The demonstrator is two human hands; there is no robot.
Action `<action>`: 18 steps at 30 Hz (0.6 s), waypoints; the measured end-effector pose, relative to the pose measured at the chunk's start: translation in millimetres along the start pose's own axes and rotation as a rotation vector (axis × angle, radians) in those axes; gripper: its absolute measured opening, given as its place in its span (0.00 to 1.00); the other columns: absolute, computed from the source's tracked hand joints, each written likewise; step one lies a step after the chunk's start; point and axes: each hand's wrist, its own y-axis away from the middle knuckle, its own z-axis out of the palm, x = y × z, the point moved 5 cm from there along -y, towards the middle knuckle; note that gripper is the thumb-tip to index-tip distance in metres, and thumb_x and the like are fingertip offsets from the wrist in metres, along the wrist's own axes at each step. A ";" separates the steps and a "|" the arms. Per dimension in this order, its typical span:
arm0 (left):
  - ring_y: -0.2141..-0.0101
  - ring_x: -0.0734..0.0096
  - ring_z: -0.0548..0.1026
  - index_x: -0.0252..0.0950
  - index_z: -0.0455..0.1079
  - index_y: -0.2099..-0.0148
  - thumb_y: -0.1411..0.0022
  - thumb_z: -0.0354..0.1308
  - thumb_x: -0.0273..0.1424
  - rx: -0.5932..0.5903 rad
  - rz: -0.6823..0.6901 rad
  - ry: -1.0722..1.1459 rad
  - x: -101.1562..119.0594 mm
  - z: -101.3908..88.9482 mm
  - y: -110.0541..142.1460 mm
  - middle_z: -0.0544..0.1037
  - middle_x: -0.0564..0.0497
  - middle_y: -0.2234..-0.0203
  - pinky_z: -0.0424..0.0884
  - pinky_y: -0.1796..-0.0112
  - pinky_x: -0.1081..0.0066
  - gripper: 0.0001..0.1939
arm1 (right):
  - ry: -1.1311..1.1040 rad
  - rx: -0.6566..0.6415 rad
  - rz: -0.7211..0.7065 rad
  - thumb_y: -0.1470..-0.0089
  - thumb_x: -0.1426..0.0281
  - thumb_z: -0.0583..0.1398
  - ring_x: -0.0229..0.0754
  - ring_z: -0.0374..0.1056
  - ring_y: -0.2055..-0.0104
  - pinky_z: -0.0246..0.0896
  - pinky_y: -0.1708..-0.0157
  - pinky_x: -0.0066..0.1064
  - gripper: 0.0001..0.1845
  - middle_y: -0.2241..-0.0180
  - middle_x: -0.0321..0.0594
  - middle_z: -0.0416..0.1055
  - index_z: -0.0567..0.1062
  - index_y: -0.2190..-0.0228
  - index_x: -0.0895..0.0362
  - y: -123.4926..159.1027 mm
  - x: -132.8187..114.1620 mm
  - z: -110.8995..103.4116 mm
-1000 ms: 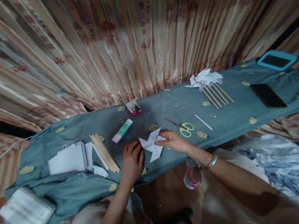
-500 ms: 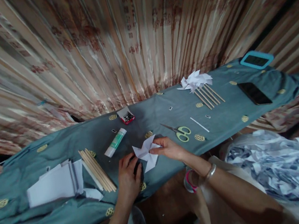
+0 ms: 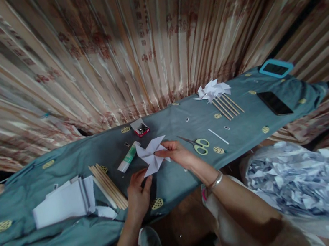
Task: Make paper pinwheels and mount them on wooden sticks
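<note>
A white paper pinwheel head [image 3: 152, 155] is pinched at its centre by my right hand [image 3: 174, 154], thumb on top. It is raised a little above the cloth, and one blade covers part of the glue stick [image 3: 128, 157]. My left hand [image 3: 139, 193] is just below, fingers apart, with its fingertips at the lowest blade; whether they touch it I cannot tell. Green-handled scissors [image 3: 199, 145] lie to the right of my right hand. A small open box of pins [image 3: 140, 128] stands behind the pinwheel. Wooden sticks [image 3: 109, 188] lie left of my left hand.
White paper sheets [image 3: 59, 204] are stacked at the left. Finished pinwheels [image 3: 213, 90] on sticks lie at the back right, near a paper strip [image 3: 218, 136], a black phone [image 3: 274, 102] and a blue-framed device [image 3: 276, 68]. A bag of paper scraps [image 3: 302, 179] stands beside the table.
The pinwheel head has moved up and left in my right hand and turned slightly. My left hand has shifted a little left, its fingertips now at the lower blade.
</note>
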 end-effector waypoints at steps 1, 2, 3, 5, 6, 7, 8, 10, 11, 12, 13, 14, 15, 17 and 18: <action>0.57 0.58 0.78 0.37 0.79 0.56 0.36 0.54 0.39 0.001 -0.013 0.004 0.4 0.1 -0.3 0.82 0.45 0.61 0.75 0.52 0.58 0.16 | 0.014 -0.003 0.004 0.67 0.58 0.74 0.36 0.68 0.73 0.61 0.68 0.29 0.22 0.73 0.35 0.77 0.81 0.69 0.59 -2.2 2.9 0.7; 0.57 0.58 0.79 0.37 0.79 0.56 0.37 0.54 0.39 0.001 -0.025 0.004 0.9 0.4 -0.4 0.82 0.44 0.61 0.75 0.52 0.58 0.16 | 0.024 -0.007 0.011 0.67 0.59 0.74 0.35 0.67 0.73 0.60 0.69 0.28 0.22 0.74 0.34 0.77 0.81 0.71 0.59 -4.5 6.1 1.9; 0.57 0.57 0.79 0.36 0.79 0.56 0.37 0.55 0.39 0.002 -0.037 0.001 1.6 0.9 -0.4 0.82 0.44 0.61 0.75 0.53 0.58 0.16 | 0.026 -0.013 0.022 0.68 0.60 0.74 0.34 0.66 0.74 0.59 0.70 0.27 0.21 0.75 0.34 0.76 0.81 0.72 0.59 -7.0 9.4 3.5; 0.57 0.56 0.79 0.35 0.79 0.57 0.38 0.55 0.40 0.003 -0.060 -0.002 3.2 2.6 -0.3 0.82 0.42 0.60 0.75 0.53 0.58 0.17 | -0.003 -0.028 0.048 0.70 0.61 0.75 0.33 0.64 0.75 0.58 0.71 0.26 0.20 0.76 0.32 0.75 0.81 0.74 0.59 -11.8 14.2 7.6; 0.57 0.55 0.80 0.34 0.79 0.57 0.37 0.55 0.41 0.000 -0.073 0.001 3.8 3.7 -0.3 0.82 0.42 0.60 0.76 0.54 0.58 0.18 | -0.036 -0.035 0.061 0.70 0.62 0.75 0.32 0.64 0.75 0.57 0.72 0.26 0.19 0.77 0.32 0.75 0.81 0.74 0.59 -13.8 15.3 9.6; 0.57 0.55 0.80 0.34 0.80 0.58 0.37 0.55 0.41 -0.009 -0.086 0.009 4.5 5.2 -0.3 0.82 0.42 0.59 0.76 0.54 0.58 0.18 | -0.079 -0.040 0.074 0.70 0.62 0.75 0.32 0.64 0.76 0.58 0.72 0.26 0.19 0.77 0.32 0.75 0.81 0.74 0.59 -15.6 15.7 11.4; 0.57 0.55 0.80 0.35 0.80 0.58 0.36 0.55 0.42 -0.018 -0.098 0.022 5.2 6.5 -0.3 0.82 0.42 0.59 0.76 0.54 0.59 0.18 | -0.128 -0.043 0.088 0.70 0.62 0.75 0.32 0.65 0.76 0.59 0.72 0.26 0.20 0.77 0.32 0.75 0.81 0.74 0.59 -17.0 15.6 12.9; 0.58 0.57 0.80 0.37 0.81 0.58 0.36 0.55 0.42 -0.023 -0.108 0.045 6.8 8.2 -0.6 0.83 0.44 0.61 0.76 0.53 0.59 0.18 | -0.234 -0.038 0.120 0.71 0.63 0.76 0.33 0.67 0.75 0.61 0.71 0.26 0.21 0.76 0.34 0.77 0.82 0.73 0.59 -18.5 15.0 14.8; 0.58 0.58 0.81 0.37 0.81 0.58 0.36 0.55 0.42 -0.010 -0.107 0.052 7.5 8.0 -0.8 0.83 0.45 0.62 0.76 0.53 0.59 0.17 | -0.279 -0.032 0.137 0.72 0.63 0.76 0.34 0.68 0.74 0.63 0.70 0.27 0.21 0.75 0.35 0.78 0.82 0.72 0.59 -18.6 14.9 15.5; 0.58 0.58 0.81 0.37 0.80 0.58 0.36 0.55 0.42 0.003 -0.106 0.055 7.7 7.5 -0.7 0.84 0.45 0.62 0.76 0.53 0.58 0.17 | -0.313 -0.026 0.152 0.73 0.64 0.76 0.34 0.69 0.74 0.64 0.70 0.27 0.22 0.74 0.35 0.78 0.82 0.72 0.59 -18.1 14.9 16.2; 0.58 0.58 0.81 0.37 0.80 0.57 0.36 0.54 0.42 0.014 -0.109 0.055 7.1 7.0 -0.4 0.84 0.45 0.62 0.76 0.53 0.59 0.17 | -0.335 -0.023 0.166 0.74 0.64 0.77 0.34 0.70 0.74 0.65 0.70 0.27 0.22 0.74 0.35 0.79 0.82 0.72 0.59 -17.0 15.1 17.3; 0.59 0.58 0.81 0.36 0.79 0.57 0.36 0.54 0.42 0.023 -0.117 0.050 5.4 6.4 0.4 0.83 0.44 0.62 0.77 0.54 0.59 0.18 | -0.349 -0.025 0.178 0.75 0.63 0.77 0.34 0.70 0.74 0.65 0.70 0.26 0.23 0.74 0.35 0.78 0.82 0.72 0.59 -15.3 15.5 18.7; 0.59 0.58 0.81 0.35 0.79 0.57 0.36 0.54 0.42 0.030 -0.124 0.043 2.7 6.0 1.6 0.83 0.43 0.62 0.77 0.55 0.60 0.18 | -0.356 -0.038 0.192 0.76 0.63 0.77 0.34 0.70 0.74 0.66 0.70 0.26 0.23 0.75 0.35 0.78 0.82 0.73 0.59 -13.0 16.0 20.7; 0.60 0.56 0.81 0.34 0.77 0.59 0.35 0.52 0.41 0.049 -0.128 0.025 -5.2 5.6 4.9 0.83 0.42 0.63 0.79 0.59 0.61 0.18 | -0.360 -0.071 0.216 0.77 0.62 0.78 0.34 0.70 0.74 0.66 0.69 0.26 0.24 0.77 0.34 0.77 0.82 0.73 0.60 -6.8 17.0 24.9; 0.60 0.55 0.81 0.34 0.77 0.59 0.35 0.52 0.41 0.061 -0.112 0.016 -9.4 6.0 6.5 0.83 0.42 0.63 0.79 0.59 0.61 0.18 | -0.357 -0.086 0.226 0.77 0.62 0.78 0.34 0.70 0.74 0.66 0.68 0.27 0.24 0.77 0.34 0.77 0.81 0.73 0.60 -3.2 17.7 26.8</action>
